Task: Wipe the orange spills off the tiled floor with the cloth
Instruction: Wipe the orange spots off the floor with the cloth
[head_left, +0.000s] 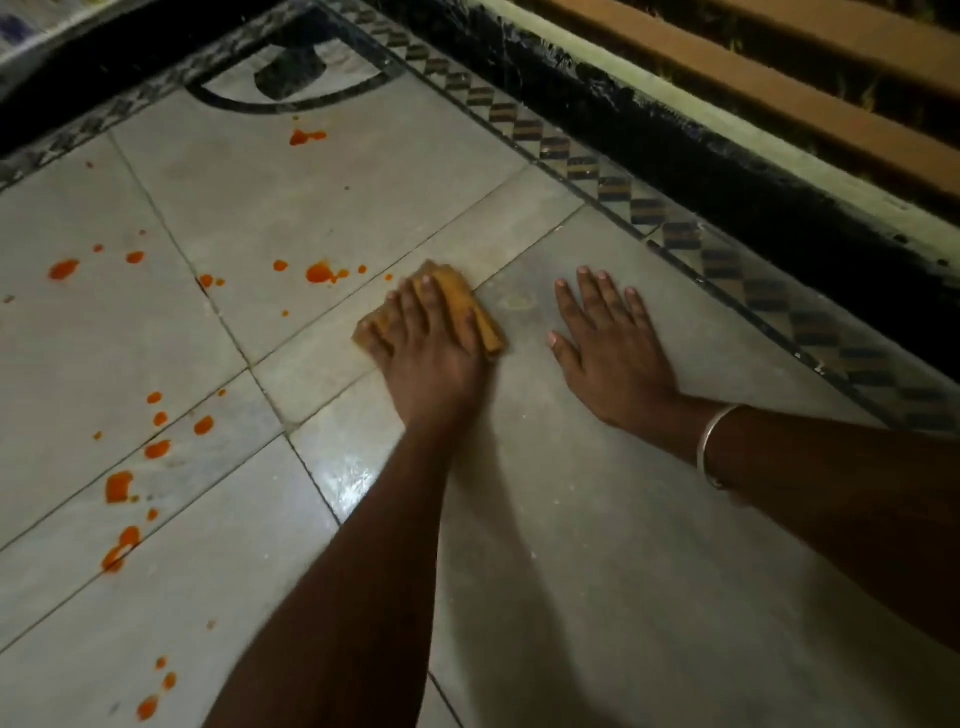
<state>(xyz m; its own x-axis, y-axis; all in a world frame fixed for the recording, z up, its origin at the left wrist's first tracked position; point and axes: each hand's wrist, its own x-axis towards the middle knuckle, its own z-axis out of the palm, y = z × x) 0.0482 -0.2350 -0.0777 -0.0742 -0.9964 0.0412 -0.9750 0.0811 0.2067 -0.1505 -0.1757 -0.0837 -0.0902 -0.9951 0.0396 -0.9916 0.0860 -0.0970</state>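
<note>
Grey tiled floor (597, 571) lies under the folded orange cloth (457, 296), left hand (431, 353) flat on the cloth with straight fingers pressing it, right hand (608, 353) just right of the cloth, palm down, fingers spread, holding nothing, orange spills (319, 273) scattered left of the cloth.

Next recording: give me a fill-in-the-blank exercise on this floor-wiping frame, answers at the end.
1. The left hand presses a folded ____ onto the tiled floor.
2. The right hand lies flat on the floor, with a ____ on its wrist.
3. The remaining orange spills all lie to the ____ of the left hand.
Missing words: cloth; bangle; left.
</note>
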